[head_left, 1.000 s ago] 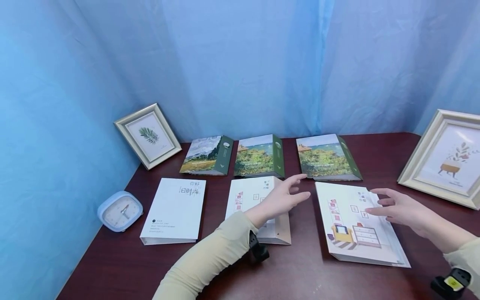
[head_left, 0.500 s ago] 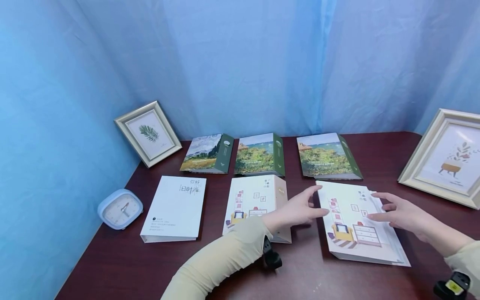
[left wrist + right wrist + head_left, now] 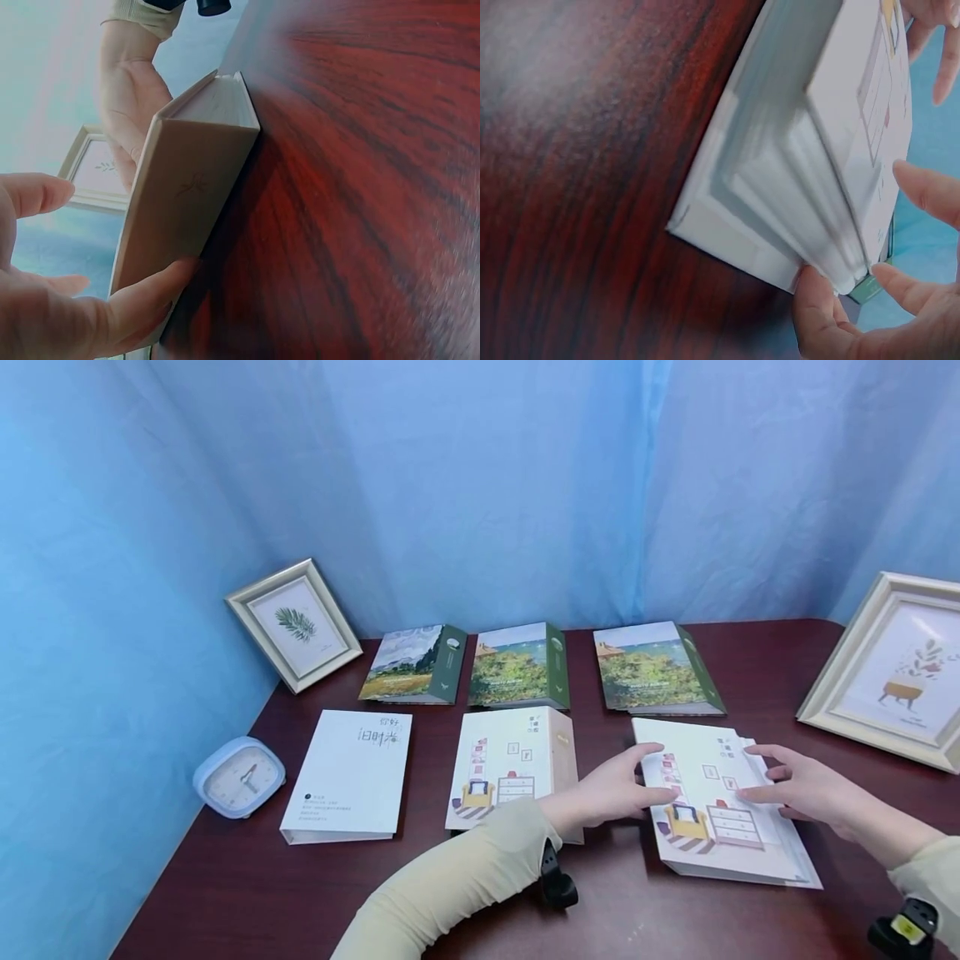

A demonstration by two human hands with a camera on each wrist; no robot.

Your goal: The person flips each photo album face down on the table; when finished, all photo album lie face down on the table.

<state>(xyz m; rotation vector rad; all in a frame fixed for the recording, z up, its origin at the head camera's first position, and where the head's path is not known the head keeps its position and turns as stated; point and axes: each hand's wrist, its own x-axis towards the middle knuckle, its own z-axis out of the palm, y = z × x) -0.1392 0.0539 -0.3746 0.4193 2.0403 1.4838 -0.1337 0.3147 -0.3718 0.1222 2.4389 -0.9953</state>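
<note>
A white photo album [image 3: 712,777] with a yellow armchair and a chest of drawers on its cover lies at the table's right. My left hand [image 3: 609,788] has reached its spine side. In the left wrist view one finger [image 3: 169,281] touches the beige spine, while the thumb [image 3: 37,193] is stretched out over the cover side. On the opposite side my right hand [image 3: 813,787] holds the album's open edge near the far corner. The right wrist view shows its fingertips [image 3: 814,289] at the back cover and front cover edge, with the page edges between the covers.
A matching album [image 3: 495,752] lies left of it, partly under my left sleeve, then a plain white album [image 3: 352,777] and a blue clock [image 3: 240,777]. Several landscape-cover albums [image 3: 652,668] line the back. Framed pictures stand at left [image 3: 300,627] and right [image 3: 892,677].
My left hand has moved right and down, from above the middle album to the right album's spine side. The right hand has stayed at its edge, and the album has not moved.
</note>
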